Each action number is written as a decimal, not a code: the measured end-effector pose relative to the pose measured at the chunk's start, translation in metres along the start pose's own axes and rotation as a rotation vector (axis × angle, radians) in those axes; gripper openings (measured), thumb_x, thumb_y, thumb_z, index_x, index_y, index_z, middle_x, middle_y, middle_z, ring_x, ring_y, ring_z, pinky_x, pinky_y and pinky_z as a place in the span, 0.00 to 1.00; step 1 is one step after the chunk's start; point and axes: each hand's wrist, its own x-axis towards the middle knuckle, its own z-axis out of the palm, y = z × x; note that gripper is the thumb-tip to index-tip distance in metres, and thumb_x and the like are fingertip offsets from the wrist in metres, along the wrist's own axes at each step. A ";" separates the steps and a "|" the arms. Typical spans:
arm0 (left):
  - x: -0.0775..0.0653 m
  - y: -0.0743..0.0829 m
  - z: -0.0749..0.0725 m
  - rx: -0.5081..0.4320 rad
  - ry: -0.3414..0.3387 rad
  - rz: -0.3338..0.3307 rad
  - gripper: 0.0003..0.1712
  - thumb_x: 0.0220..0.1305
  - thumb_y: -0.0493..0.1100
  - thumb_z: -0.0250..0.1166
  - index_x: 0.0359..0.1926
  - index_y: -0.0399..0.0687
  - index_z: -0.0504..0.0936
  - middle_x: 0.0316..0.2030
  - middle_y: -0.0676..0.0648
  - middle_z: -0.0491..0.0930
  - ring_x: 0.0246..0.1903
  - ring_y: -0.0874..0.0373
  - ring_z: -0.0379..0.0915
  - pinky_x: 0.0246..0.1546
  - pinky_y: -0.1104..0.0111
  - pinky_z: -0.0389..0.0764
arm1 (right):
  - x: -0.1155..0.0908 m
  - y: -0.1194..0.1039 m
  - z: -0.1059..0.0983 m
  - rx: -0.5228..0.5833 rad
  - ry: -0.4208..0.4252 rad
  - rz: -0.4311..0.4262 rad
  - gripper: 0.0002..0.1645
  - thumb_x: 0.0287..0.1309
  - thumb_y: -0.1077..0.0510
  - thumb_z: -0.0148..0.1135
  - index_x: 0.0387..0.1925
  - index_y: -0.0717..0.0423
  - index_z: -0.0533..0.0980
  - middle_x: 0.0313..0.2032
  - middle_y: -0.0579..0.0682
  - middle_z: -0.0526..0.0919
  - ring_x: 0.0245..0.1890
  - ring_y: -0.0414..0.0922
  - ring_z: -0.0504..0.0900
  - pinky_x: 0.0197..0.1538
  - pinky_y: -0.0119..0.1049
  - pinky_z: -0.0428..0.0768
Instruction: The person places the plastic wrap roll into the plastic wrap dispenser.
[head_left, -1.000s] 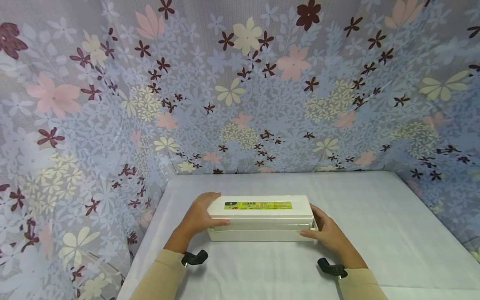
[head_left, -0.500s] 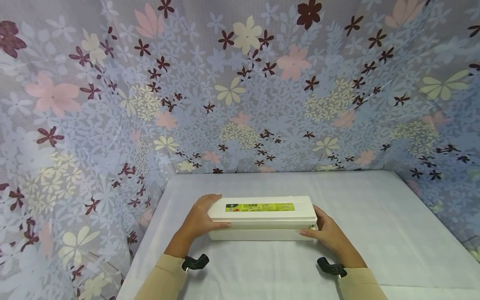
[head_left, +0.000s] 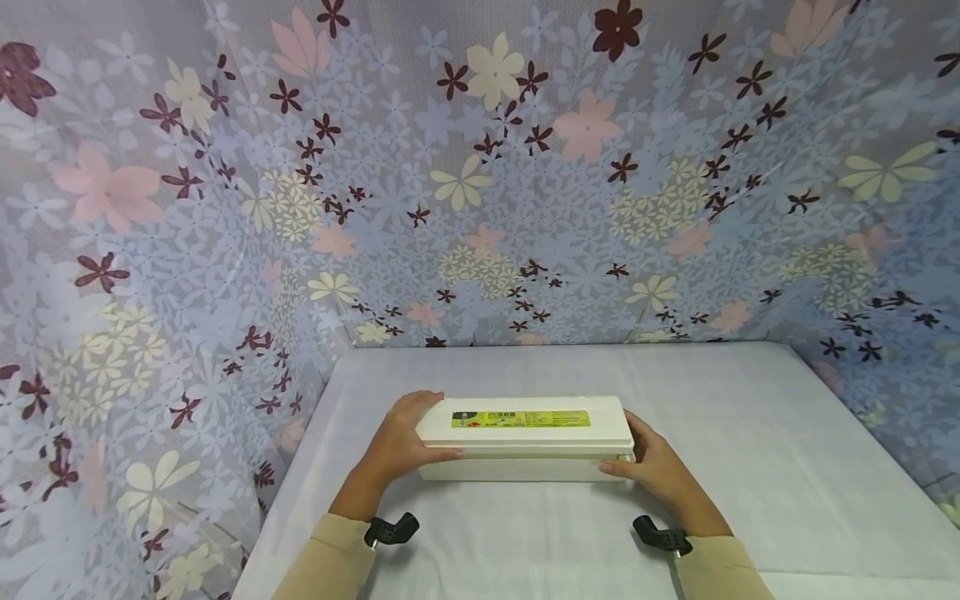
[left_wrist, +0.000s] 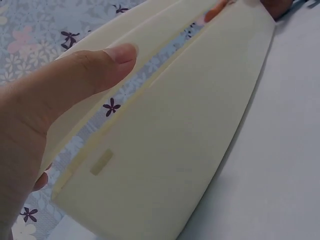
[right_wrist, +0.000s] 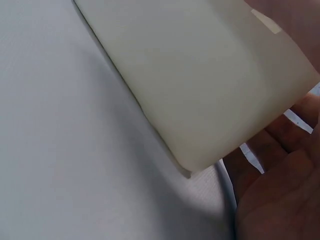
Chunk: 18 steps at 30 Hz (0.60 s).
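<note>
A long white cling film box point(head_left: 525, 470) lies crosswise on the table, its lid point(head_left: 517, 437) bearing a yellow-green label point(head_left: 521, 418). My left hand point(head_left: 401, 437) grips the lid's left end, the thumb point(left_wrist: 95, 70) along its front. In the left wrist view a gap parts lid and base, with the curtain showing through. At the other end my right hand point(head_left: 656, 471) holds the base, thumb on the front wall and fingers around the end. The right wrist view shows the base's lower corner point(right_wrist: 200, 125) against the palm. The inside of the box is hidden in the head view.
A white cloth point(head_left: 540, 542) covers the table. Behind and to the sides hangs a floral curtain point(head_left: 480, 208), meeting the table's back edge. Black wrist mounts point(head_left: 392, 529) sit at both cuffs.
The lid has shifted slightly right and tilted forward and down over the base, narrowing the front opening. My left hand has moved with it; the right hand stays nearly still.
</note>
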 end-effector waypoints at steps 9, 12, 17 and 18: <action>-0.002 -0.002 0.003 0.000 -0.002 0.002 0.59 0.37 0.69 0.87 0.69 0.48 0.80 0.63 0.46 0.78 0.65 0.46 0.70 0.64 0.44 0.72 | 0.000 0.001 -0.002 0.099 -0.019 -0.039 0.65 0.52 0.70 0.80 0.83 0.62 0.49 0.76 0.67 0.60 0.63 0.39 0.74 0.57 0.34 0.80; -0.002 -0.001 0.003 0.009 -0.011 -0.006 0.59 0.37 0.70 0.87 0.69 0.48 0.80 0.64 0.47 0.78 0.66 0.46 0.70 0.65 0.46 0.71 | 0.001 0.001 -0.002 0.113 -0.008 -0.042 0.66 0.52 0.71 0.79 0.83 0.61 0.47 0.77 0.67 0.57 0.67 0.42 0.69 0.59 0.30 0.77; -0.003 0.000 0.001 0.008 -0.009 -0.013 0.59 0.37 0.68 0.88 0.69 0.48 0.80 0.64 0.46 0.78 0.66 0.46 0.69 0.65 0.45 0.70 | 0.001 -0.002 -0.002 0.142 0.032 -0.051 0.69 0.51 0.72 0.79 0.85 0.58 0.45 0.80 0.67 0.51 0.75 0.53 0.60 0.61 0.26 0.73; -0.003 0.001 0.001 0.006 -0.007 -0.012 0.59 0.37 0.68 0.88 0.69 0.48 0.80 0.64 0.46 0.78 0.66 0.45 0.70 0.65 0.45 0.71 | 0.001 -0.002 -0.002 0.149 0.041 -0.060 0.70 0.51 0.73 0.79 0.85 0.57 0.45 0.80 0.66 0.50 0.75 0.54 0.59 0.62 0.26 0.72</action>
